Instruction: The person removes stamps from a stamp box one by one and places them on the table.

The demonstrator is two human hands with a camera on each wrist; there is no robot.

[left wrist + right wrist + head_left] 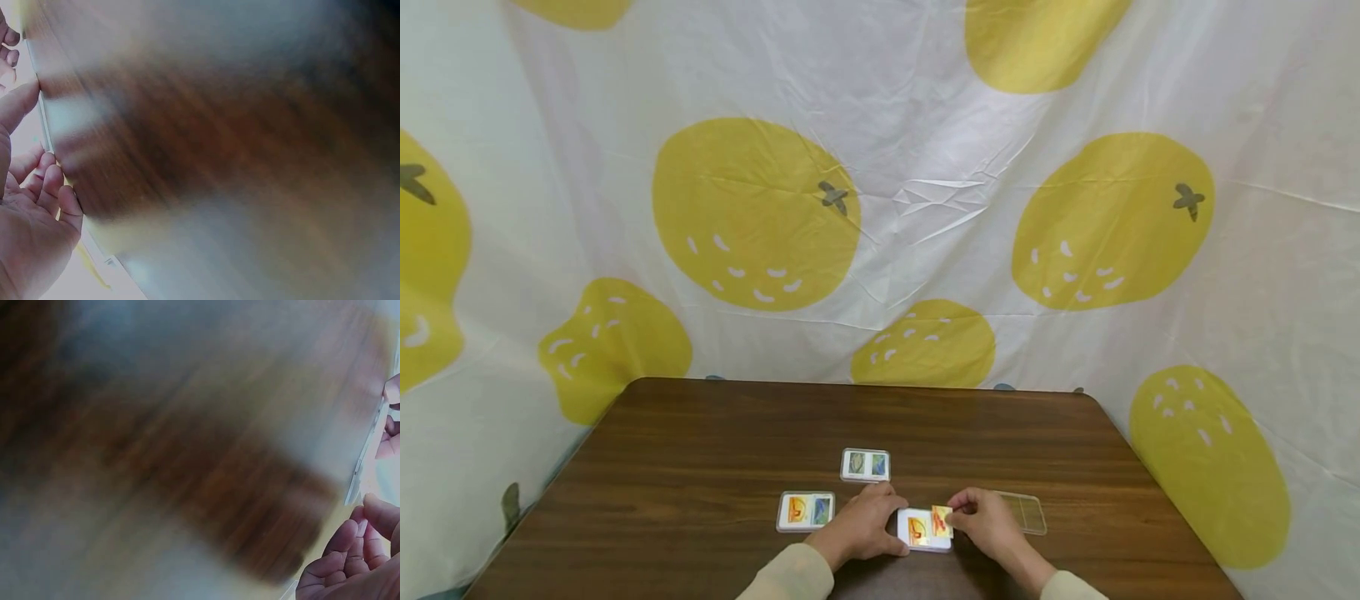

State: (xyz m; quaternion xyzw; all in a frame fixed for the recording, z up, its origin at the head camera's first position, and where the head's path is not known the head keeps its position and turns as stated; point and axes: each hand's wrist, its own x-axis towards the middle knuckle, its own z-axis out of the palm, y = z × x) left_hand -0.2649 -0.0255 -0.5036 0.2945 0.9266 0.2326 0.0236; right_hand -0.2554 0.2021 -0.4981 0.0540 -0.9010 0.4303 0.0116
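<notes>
Pale-sleeved right hand on orange card, its print illegibly small

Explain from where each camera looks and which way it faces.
Head: worn on the head, facing forward and down at the table, held case and hanging cloth; left hand, right hand and sleeves show.
Left wrist: on that wrist, facing the table; left fingers at left edge.
Right wrist: on that wrist, facing the table; right fingers at right edge.
Wrist views share the case and both hands.
</notes>
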